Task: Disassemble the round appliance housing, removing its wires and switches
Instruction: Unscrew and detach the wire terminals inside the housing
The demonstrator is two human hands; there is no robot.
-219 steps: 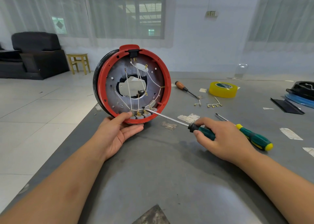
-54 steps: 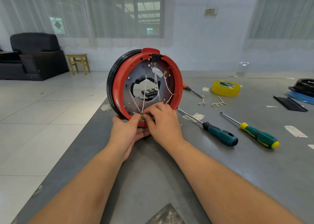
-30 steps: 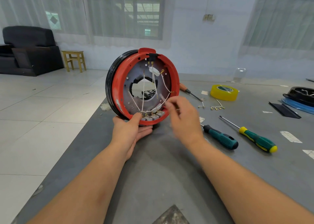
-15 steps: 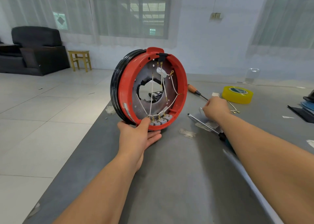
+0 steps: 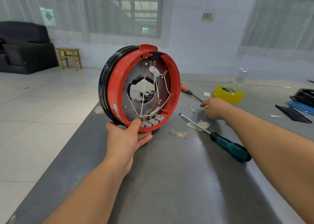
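Note:
The round appliance housing [image 5: 117, 94] stands on edge on the grey table [image 5: 169, 181], its red rim and open grey inside facing me. White wires [image 5: 143, 94] cross the inside down to a row of grey switches [image 5: 153, 121] at the bottom. My left hand [image 5: 125, 138] grips the housing's lower rim, thumb beside the switches. My right hand [image 5: 215, 108] reaches out over the table to the right of the housing, fingers bent down among small metal parts. Whether it holds anything is unclear.
A loose screw [image 5: 192, 108] lies just left of my right hand. A green-handled screwdriver [image 5: 229, 147] lies under my right forearm, an orange-handled one [image 5: 186, 89] behind the housing. Yellow tape roll [image 5: 228, 93] and black and blue parts [image 5: 302, 99] sit far right.
My right hand left the switches with a small piece and moved right, down to the table by the loose metal parts. The left hand kept its grip on the housing.

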